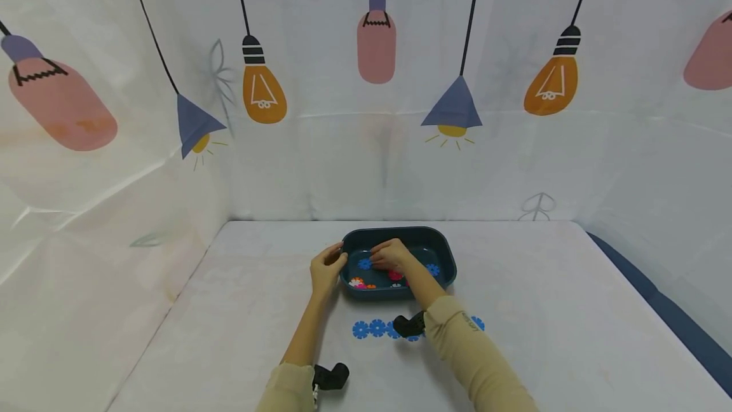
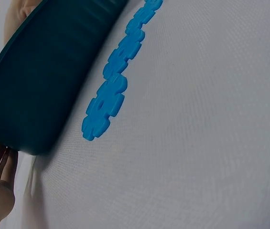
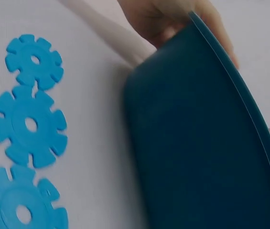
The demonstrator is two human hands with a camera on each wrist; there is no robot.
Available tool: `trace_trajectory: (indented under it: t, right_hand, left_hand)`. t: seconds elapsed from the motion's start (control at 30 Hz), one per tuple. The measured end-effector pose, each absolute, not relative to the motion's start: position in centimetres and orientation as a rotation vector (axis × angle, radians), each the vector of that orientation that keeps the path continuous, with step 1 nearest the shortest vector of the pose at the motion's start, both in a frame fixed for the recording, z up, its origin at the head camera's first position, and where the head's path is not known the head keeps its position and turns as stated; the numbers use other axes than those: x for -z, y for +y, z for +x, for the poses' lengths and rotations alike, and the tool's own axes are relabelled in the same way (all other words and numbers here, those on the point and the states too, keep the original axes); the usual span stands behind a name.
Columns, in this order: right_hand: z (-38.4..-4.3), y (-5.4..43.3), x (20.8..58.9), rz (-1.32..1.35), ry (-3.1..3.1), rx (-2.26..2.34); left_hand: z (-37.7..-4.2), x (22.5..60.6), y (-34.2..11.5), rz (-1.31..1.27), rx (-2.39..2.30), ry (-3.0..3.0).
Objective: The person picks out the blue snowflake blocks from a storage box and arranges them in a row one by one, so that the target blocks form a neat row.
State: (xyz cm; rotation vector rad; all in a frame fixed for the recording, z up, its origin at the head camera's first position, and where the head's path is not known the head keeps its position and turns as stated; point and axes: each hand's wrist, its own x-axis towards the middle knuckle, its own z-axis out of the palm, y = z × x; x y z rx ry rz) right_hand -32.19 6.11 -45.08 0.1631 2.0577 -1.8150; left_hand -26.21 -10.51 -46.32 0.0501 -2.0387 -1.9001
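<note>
A dark teal plastic tray (image 1: 380,294) sits on the table. At its left end my left hand (image 1: 327,269) grips the rim, and in the left wrist view its fingers (image 2: 6,167) lie against the outer wall. My right hand (image 1: 394,254) reaches inside the tray, its fingers pointing down and left beside a blue snowflake-shaped disc (image 1: 365,264). Right under this hand lies a red disc (image 1: 394,275). Another blue disc (image 1: 433,269) is at the tray's right side, and orange, white and pink discs (image 1: 357,283) lie in its near left corner.
Before the tray, a row of several blue discs (image 1: 377,327) runs across the white table (image 1: 240,336), partly hidden by the right forearm. Each wrist wears a black camera mount (image 1: 332,376). Behind the table hangs a white sheet (image 1: 343,164) printed with lamps.
</note>
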Motion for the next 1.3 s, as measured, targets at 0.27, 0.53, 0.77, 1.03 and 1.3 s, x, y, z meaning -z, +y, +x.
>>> trace_trajectory:
  t: [0.27, 0.53, 0.77, 1.03, 1.3]
  right_hand:
    - [-31.8, 4.8, 45.0, 0.108, 2.021, 1.797]
    - [-31.2, 3.3, 45.4, -0.023, 2.054, 1.741]
    - [-32.4, 2.4, 47.9, -0.197, 2.047, 1.723]
    - [-30.3, 2.6, 45.4, -0.175, 2.05, 1.733]
    - [-30.0, 2.7, 45.4, -0.265, 2.05, 1.665]
  left_hand:
    - [-25.6, 45.4, -10.3, 0.037, 1.921, -2.018]
    - [-25.7, 45.6, -10.4, 0.028, 1.931, -2.024]
    - [-25.7, 45.7, -10.4, 0.011, 1.923, -2.031]
    - [-26.1, 46.1, -10.4, 0.019, 1.919, -2.032]
    - [-27.8, 48.8, -10.8, 0.042, 1.883, -2.034]
